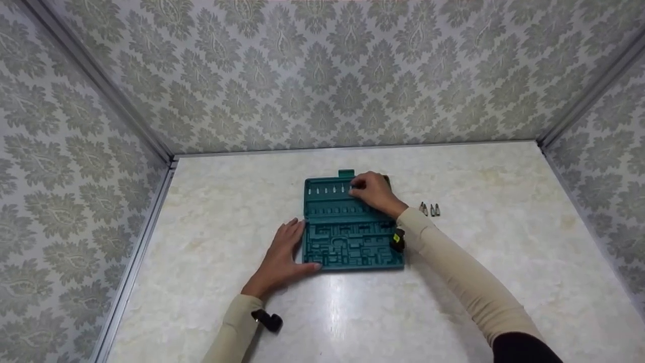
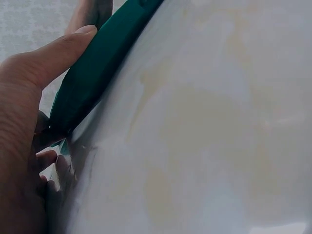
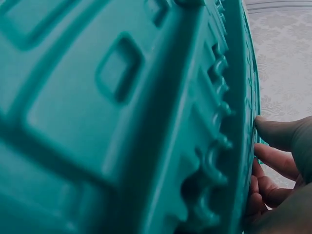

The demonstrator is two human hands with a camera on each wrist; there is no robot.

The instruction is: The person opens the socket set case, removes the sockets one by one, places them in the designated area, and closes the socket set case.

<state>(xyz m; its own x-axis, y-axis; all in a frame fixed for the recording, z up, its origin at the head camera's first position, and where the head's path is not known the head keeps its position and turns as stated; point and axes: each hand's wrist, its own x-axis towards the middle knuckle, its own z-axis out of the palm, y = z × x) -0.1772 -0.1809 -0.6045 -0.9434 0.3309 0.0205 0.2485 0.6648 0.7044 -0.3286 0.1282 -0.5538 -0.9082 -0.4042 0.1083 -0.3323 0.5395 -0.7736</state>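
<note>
A green plastic tool case [image 1: 352,268] lies opened flat on the table, its lid at the far side. Small silver bits [image 1: 326,191] stand in a row along the left part of the lid. At the right end of that row, the thumb and forefinger of my right hand [image 1: 375,191] pinch a small metal bit, mostly hidden by the fingers. My left hand [image 1: 284,252] rests at the case's near left corner, fingers along the left side and thumb on the front edge. In the right wrist view, the right fingertips [image 3: 273,130] are at the lid beyond the moulded slots.
Several loose metal bits [image 1: 431,209] lie on the pale marbled table [image 1: 478,282] to the right of the case, close to the right sleeve [image 1: 453,267]. Patterned wall panels [image 1: 322,75] stand behind the table and at both sides.
</note>
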